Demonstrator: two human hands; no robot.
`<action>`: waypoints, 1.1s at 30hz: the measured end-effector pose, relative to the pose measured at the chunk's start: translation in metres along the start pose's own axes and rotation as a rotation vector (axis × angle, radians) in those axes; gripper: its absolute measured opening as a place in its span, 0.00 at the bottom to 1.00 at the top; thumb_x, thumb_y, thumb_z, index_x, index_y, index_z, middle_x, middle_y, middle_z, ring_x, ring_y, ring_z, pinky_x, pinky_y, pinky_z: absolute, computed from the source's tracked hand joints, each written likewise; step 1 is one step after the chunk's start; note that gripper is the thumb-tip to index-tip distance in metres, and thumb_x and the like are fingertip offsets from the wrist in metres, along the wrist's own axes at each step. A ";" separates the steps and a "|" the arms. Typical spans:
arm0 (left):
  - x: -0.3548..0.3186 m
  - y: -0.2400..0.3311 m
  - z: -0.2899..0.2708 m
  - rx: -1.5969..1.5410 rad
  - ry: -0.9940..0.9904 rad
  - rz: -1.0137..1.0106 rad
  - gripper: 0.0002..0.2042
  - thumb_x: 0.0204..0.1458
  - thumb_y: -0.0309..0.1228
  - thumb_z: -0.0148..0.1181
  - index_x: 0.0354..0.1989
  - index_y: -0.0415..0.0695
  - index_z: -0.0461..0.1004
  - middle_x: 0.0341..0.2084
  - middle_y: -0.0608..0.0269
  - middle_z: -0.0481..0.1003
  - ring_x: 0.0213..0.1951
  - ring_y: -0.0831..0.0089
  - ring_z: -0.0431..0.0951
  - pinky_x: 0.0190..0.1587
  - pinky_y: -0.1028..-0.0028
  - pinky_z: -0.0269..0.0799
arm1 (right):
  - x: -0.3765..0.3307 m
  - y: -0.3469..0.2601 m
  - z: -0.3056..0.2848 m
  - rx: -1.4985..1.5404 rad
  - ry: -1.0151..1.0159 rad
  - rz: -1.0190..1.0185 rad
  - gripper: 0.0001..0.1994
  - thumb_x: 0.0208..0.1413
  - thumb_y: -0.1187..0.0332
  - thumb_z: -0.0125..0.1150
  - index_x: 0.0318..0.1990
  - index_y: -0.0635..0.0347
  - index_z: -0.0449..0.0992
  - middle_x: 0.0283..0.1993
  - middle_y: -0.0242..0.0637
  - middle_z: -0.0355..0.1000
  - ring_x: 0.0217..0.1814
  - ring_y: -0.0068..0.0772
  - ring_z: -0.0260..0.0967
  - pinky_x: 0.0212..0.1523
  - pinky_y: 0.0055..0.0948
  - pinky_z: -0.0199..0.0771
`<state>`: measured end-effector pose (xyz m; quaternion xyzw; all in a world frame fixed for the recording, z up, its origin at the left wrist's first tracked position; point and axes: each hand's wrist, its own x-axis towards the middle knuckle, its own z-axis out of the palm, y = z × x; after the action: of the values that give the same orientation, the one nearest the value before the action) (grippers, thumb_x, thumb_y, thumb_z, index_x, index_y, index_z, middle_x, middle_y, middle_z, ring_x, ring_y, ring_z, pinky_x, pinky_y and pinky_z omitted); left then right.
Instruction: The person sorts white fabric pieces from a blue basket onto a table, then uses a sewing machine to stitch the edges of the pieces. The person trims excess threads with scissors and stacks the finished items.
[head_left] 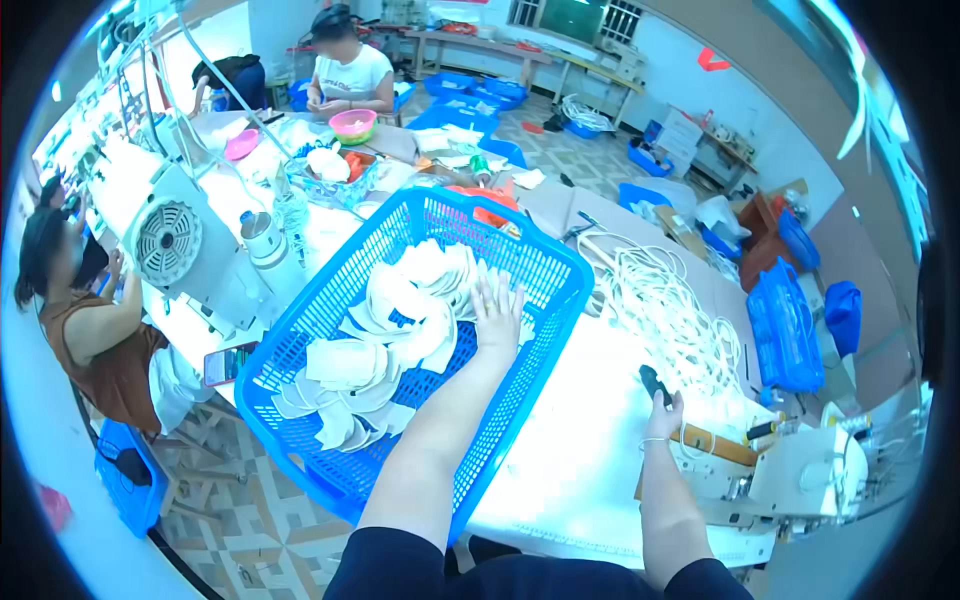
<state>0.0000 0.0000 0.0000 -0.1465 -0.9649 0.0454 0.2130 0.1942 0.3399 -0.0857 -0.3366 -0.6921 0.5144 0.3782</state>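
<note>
The left hand (497,312) lies flat inside a big blue basket (330,300), fingers (490,292) spread wide over a heap of white cloth pieces (395,335) that fills the middle of the basket floor. The basket sits slantwise on the white table (575,455), its near corner hanging out over the table edge above the patterned floor tiles (255,530). The right hand (662,405) rests on the table well to the right of the basket, fingers curled narrow around a small black tool (652,381). Beyond it a loose tangle of white cord (665,305) spreads across the table; between basket and cord there is a strip of bare white surface. A sewing machine (800,470) stands at the table's right end. Left of the basket lies a phone in a pink case (228,362), near the table edge. Stacked blue crates (785,330) stand on the floor to the right, and a red arrow-shaped sign (712,60) hangs on the far wall.
</note>
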 end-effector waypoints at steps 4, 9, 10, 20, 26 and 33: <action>0.039 0.017 0.016 -0.032 -0.099 -0.160 0.42 0.40 0.42 0.60 0.64 0.49 0.44 0.63 0.41 0.41 0.59 0.32 0.46 0.56 0.36 0.36 | 0.085 0.033 0.007 -0.195 0.036 -0.106 0.33 0.47 0.66 0.62 0.56 0.75 0.55 0.57 0.55 0.56 0.60 0.47 0.56 0.60 0.35 0.56; 0.057 -0.009 -0.006 -0.159 -0.392 -0.381 0.39 0.44 0.39 0.57 0.65 0.51 0.42 0.62 0.43 0.43 0.53 0.37 0.60 0.50 0.43 0.56 | 0.108 0.058 -0.013 -0.600 -0.030 -0.174 0.36 0.42 0.63 0.66 0.54 0.77 0.56 0.55 0.53 0.57 0.57 0.46 0.56 0.57 0.35 0.56; 0.056 -0.018 -0.004 -0.178 -0.393 -0.411 0.40 0.43 0.38 0.58 0.65 0.51 0.43 0.61 0.42 0.46 0.50 0.39 0.64 0.47 0.45 0.60 | 0.090 0.033 -0.001 -0.631 -0.008 -0.206 0.36 0.42 0.62 0.66 0.54 0.77 0.56 0.55 0.54 0.55 0.58 0.49 0.54 0.58 0.37 0.55; 0.030 -0.057 -0.035 -0.891 0.116 -0.319 0.43 0.29 0.32 0.66 0.61 0.44 0.52 0.50 0.47 0.66 0.47 0.53 0.71 0.46 0.61 0.69 | 0.020 -0.053 -0.047 -0.443 -0.087 -0.453 0.25 0.46 0.68 0.61 0.51 0.68 0.63 0.56 0.50 0.56 0.60 0.49 0.52 0.61 0.38 0.50; -0.021 -0.042 -0.152 -2.354 0.044 -0.551 0.32 0.42 0.25 0.57 0.58 0.39 0.53 0.52 0.53 0.64 0.52 0.59 0.66 0.55 0.60 0.61 | -0.064 -0.158 -0.033 0.083 -0.551 -0.205 0.16 0.51 0.73 0.56 0.48 0.66 0.67 0.48 0.39 0.66 0.51 0.31 0.64 0.52 0.27 0.64; -0.140 0.084 -0.224 -2.626 -0.508 -0.290 0.36 0.39 0.26 0.57 0.60 0.39 0.49 0.55 0.55 0.60 0.58 0.61 0.59 0.60 0.61 0.54 | -0.089 -0.241 -0.058 0.711 -0.865 0.361 0.25 0.52 0.76 0.54 0.58 0.68 0.56 0.52 0.43 0.64 0.53 0.29 0.64 0.53 0.25 0.63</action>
<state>0.2384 0.0439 0.1350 -0.1255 -0.3134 -0.9034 -0.2646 0.2693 0.2316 0.1417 -0.0612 -0.5003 0.8618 0.0577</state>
